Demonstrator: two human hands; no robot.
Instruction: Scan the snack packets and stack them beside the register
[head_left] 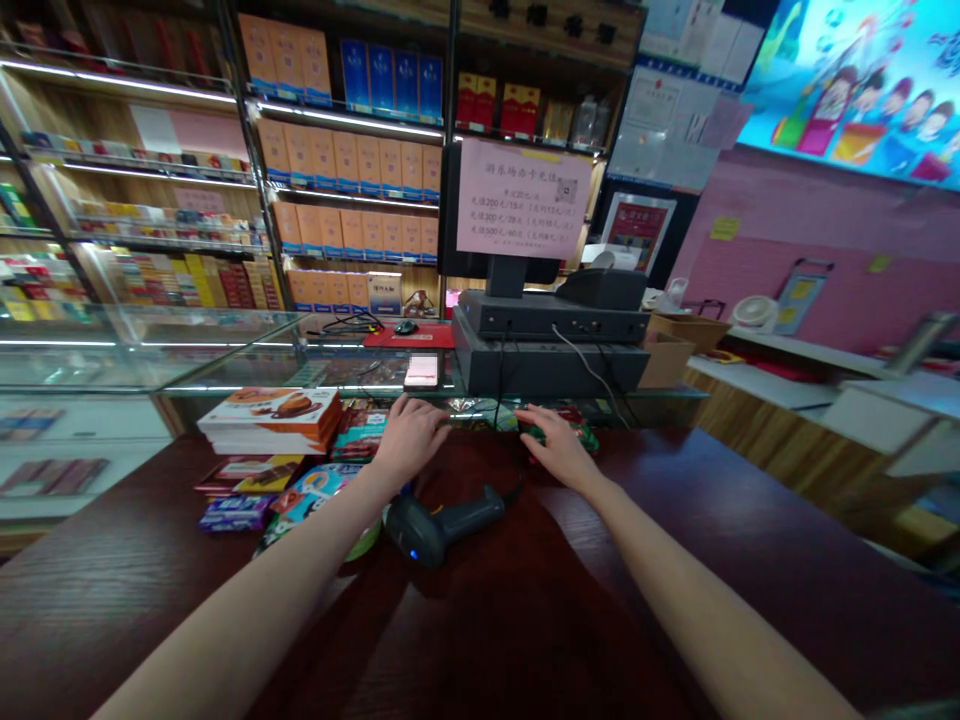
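My left hand (409, 436) reaches forward with its fingers stretched out and nothing seen in it. It is beside a teal and brown snack packet (358, 434), and I cannot tell whether it touches it. A dark handheld barcode scanner (442, 525) with a blue light lies on the brown counter just below this hand. My right hand (556, 446) is also open, fingers spread, next to a green and red packet (585, 432) that it partly hides; contact is unclear. Left of my left forearm lie a blue patterned snack bag (311, 496) and a purple packet (236, 513).
White and orange snack boxes (270, 418) are stacked at the left. Ahead, a cash register (551, 340) with hanging cables carries a screen bearing a pink paper sign (521, 198). A glass display case (225, 352) and stocked shelves stand behind the wooden counter (720, 540).
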